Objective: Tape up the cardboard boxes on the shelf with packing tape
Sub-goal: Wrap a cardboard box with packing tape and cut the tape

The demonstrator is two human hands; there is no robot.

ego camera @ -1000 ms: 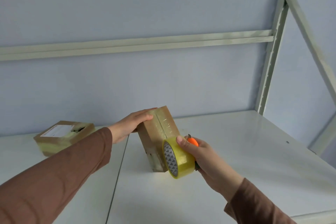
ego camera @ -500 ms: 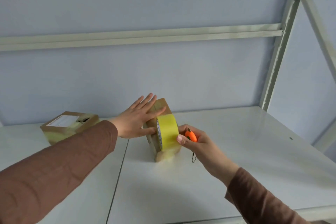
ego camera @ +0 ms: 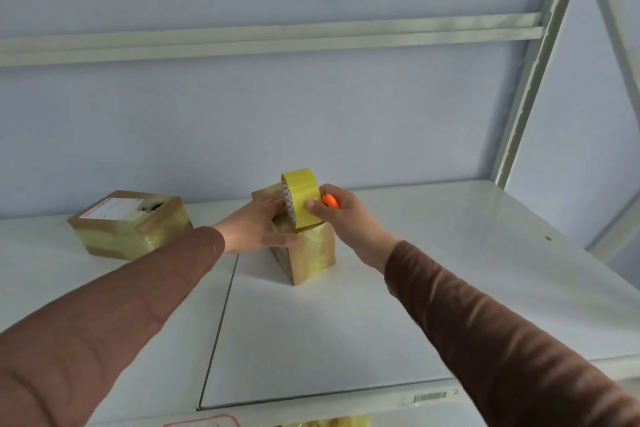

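Observation:
A small cardboard box [ego camera: 311, 253] wrapped in clear tape stands in the middle of the white shelf [ego camera: 415, 288]. My left hand [ego camera: 256, 229] lies flat on its top and left side, fingers straight. My right hand [ego camera: 341, 215] grips a yellow roll of packing tape [ego camera: 299, 198] standing on the box's top, and also holds a small orange cutter [ego camera: 329, 200]. A second, flatter taped box [ego camera: 130, 224] with a white label lies at the left.
A metal upright [ego camera: 530, 80] and a slanted brace [ego camera: 620, 10] rise at the right. A horizontal rail [ego camera: 277, 40] crosses the blue wall. A seam [ego camera: 218, 329] splits the shelf boards. A barcode sticker [ego camera: 429, 397] marks the front edge.
My right hand has carried the tape roll from the box's near face up onto its top. My left hand has gone from spread fingers to lying flat on the box.

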